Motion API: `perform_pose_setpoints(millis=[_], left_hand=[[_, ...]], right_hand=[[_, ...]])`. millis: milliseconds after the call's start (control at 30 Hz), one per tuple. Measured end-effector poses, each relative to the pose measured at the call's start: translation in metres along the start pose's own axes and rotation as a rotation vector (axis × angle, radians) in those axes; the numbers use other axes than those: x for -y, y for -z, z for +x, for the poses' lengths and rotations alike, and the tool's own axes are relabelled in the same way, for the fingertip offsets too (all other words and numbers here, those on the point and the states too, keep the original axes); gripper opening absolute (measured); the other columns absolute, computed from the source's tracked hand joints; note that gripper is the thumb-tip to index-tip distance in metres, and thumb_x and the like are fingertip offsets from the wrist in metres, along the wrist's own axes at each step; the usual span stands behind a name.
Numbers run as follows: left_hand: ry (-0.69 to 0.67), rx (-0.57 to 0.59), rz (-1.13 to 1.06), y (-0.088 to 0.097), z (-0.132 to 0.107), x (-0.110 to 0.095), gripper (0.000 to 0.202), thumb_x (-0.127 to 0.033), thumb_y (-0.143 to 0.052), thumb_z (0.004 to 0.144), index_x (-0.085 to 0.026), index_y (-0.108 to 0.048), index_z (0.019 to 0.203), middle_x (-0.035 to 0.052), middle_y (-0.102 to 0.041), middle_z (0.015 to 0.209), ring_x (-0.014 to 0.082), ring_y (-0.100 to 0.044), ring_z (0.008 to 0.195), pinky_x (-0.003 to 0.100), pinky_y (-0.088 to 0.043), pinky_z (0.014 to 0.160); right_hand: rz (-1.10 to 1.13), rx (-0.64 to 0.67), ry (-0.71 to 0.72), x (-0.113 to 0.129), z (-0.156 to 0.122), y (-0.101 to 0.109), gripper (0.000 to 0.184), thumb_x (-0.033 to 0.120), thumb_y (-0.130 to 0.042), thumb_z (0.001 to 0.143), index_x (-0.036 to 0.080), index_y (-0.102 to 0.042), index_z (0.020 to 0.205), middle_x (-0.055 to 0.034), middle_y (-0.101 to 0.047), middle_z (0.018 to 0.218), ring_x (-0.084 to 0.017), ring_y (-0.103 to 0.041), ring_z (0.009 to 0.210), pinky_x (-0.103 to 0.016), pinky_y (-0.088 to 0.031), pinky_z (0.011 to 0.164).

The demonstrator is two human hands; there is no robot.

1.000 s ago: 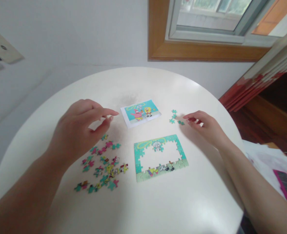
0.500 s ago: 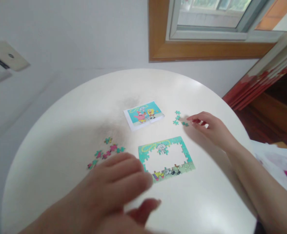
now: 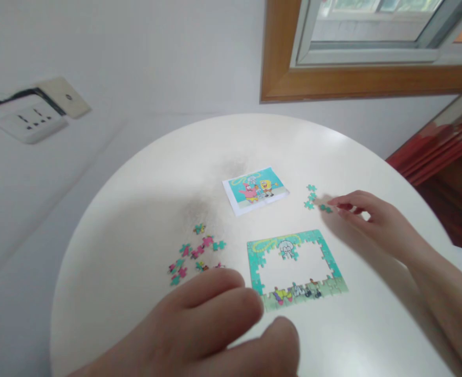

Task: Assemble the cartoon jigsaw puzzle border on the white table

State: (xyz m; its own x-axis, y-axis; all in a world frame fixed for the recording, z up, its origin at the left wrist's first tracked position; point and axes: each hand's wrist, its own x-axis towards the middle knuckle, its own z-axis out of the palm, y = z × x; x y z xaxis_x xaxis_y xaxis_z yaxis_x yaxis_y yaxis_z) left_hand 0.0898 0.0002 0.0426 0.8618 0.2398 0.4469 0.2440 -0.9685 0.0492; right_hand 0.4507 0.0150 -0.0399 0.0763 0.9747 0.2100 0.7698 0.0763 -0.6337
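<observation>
A partly built jigsaw lies on the round white table; its teal border is joined and its middle is bare. My left hand hovers low and close to the camera, fingers curled together, covering part of a scatter of loose pieces; whether it holds a piece is hidden. My right hand rests on the table at the right, its fingertips touching a few teal pieces. A small reference picture lies beyond the jigsaw.
A wall socket plate sits on the wall at the left. A wood-framed window is above the table's far side. A red-edged curtain hangs at the right.
My left hand has drawn back from above the loose pieces toward the camera and low in the frame. The view has swung left. My right hand stays by the teal pieces.
</observation>
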Motion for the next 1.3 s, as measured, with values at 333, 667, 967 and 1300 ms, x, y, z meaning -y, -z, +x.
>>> perform_pose_setpoints(millis=[333,667,967,1300], left_hand=[[-0.048,-0.033,0.127,-0.007,0.013,0.022,0.037,-0.014,-0.058,0.093,-0.036,-0.061,0.122,-0.006,-0.065,0.082,0.012,-0.057,0.065,0.028,-0.051,0.065],[0.27,-0.015,0.202,-0.009,-0.003,0.084,0.011,-0.029,-0.055,0.099,-0.024,-0.064,0.101,0.0006,-0.067,0.091,0.0152,-0.064,0.079,0.026,-0.047,0.072],[0.44,0.035,0.212,-0.018,-0.007,0.101,0.039,-0.046,-0.053,0.097,-0.021,-0.048,0.067,-0.0005,-0.053,0.066,0.0154,-0.049,0.061,0.029,-0.037,0.06],[0.488,0.014,0.076,-0.012,-0.002,0.096,0.046,-0.036,-0.041,0.099,-0.021,-0.032,0.056,-0.0034,-0.035,0.056,0.0121,-0.039,0.052,0.029,-0.032,0.055]], right_hand=[[0.006,-0.021,0.022,-0.001,0.003,0.001,0.024,0.041,-0.058,0.09,0.025,-0.073,0.099,-0.0076,-0.072,0.098,-0.022,-0.065,0.081,-0.035,-0.051,0.066],[-0.003,-0.029,0.028,-0.006,0.003,0.001,0.025,0.04,-0.058,0.091,0.024,-0.074,0.101,-0.0078,-0.072,0.103,-0.022,-0.066,0.083,-0.036,-0.053,0.067],[0.003,-0.022,0.029,-0.005,0.003,0.001,0.026,0.04,-0.058,0.09,0.024,-0.074,0.102,-0.0076,-0.072,0.102,-0.021,-0.065,0.08,-0.035,-0.052,0.067],[-0.005,-0.043,0.043,-0.002,0.002,0.001,0.025,0.038,-0.057,0.09,0.024,-0.075,0.101,-0.0078,-0.072,0.099,-0.021,-0.065,0.08,-0.035,-0.052,0.066]])
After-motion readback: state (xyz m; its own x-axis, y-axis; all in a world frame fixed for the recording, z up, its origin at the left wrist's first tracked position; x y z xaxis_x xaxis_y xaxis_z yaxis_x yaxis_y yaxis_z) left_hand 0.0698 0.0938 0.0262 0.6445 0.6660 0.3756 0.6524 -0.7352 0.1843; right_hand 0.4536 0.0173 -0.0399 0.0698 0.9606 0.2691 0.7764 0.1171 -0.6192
